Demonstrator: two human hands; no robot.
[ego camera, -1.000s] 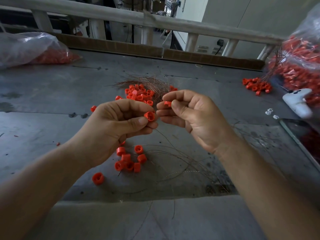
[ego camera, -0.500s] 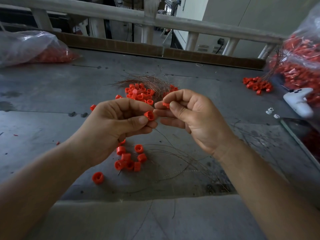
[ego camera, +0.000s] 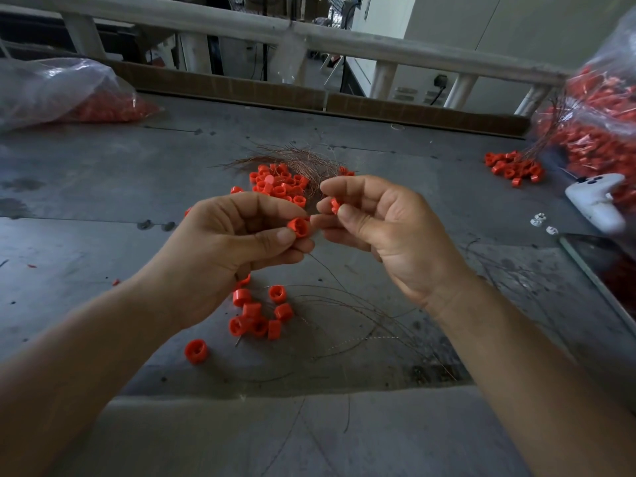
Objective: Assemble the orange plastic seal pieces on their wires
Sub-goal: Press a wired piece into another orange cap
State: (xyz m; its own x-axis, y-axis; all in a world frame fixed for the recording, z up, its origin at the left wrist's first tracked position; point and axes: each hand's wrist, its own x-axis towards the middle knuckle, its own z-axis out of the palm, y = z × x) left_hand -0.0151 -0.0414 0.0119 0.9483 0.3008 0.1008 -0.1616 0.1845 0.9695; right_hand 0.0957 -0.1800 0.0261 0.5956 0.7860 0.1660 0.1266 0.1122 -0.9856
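My left hand (ego camera: 220, 249) pinches an orange seal ring (ego camera: 298, 227) between thumb and fingers, its open end facing right. My right hand (ego camera: 382, 228) pinches a smaller orange seal piece (ego camera: 334, 205) between thumb and forefinger, just up and right of the ring and apart from it. A thin wire (ego camera: 327, 270) trails down from between my hands to the table. Below the hands lies a small cluster of orange rings (ego camera: 258, 315) with loose wires (ego camera: 361, 318). Behind the hands sits a pile of orange seal pieces (ego camera: 278, 184) on a bundle of copper wires (ego camera: 303, 158).
The grey table (ego camera: 103, 187) holds a clear bag of orange parts (ego camera: 62, 94) at far left and a bigger one (ego camera: 599, 108) at far right. Another small orange pile (ego camera: 512, 166), a white controller (ego camera: 595, 201) and a phone (ego camera: 605, 266) lie on the right. A railing (ego camera: 344, 46) runs behind.
My right hand has lifted its small orange piece slightly up and away from the ring. The left hand has stayed nearly still with its ring.
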